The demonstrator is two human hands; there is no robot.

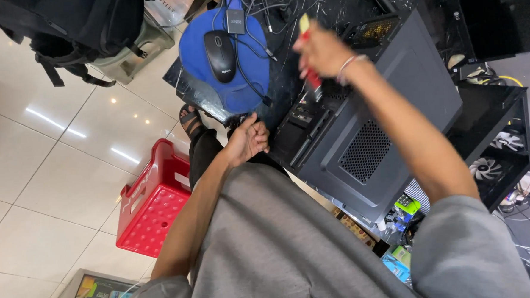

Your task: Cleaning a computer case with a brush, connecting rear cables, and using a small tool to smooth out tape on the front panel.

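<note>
Right hand: the right hand (321, 50) was clamped around a screwdriver (311, 69) with a red and yellow handle, raised over the rear end of the computer case (388, 108); the hand was blurred.
Left hand: the left hand (248, 139) was curled into a loose fist at the edge of the counter (287, 100), just beside the case; I cannot tell whether anything was inside it.
Screwdriver: its tip pointed down toward the case's back panel; it looked light and stiff, best gripped round the handle.
Computer case: a black metal tower lay on its side on the counter, vent grille up; it looked heavy and rigid, with hard edges, best taken by the frame.
Nearby: a mouse (220, 54) sat on a blue mouse pad (238, 78); a red crate (154, 201) stood on the tiled floor.
</note>
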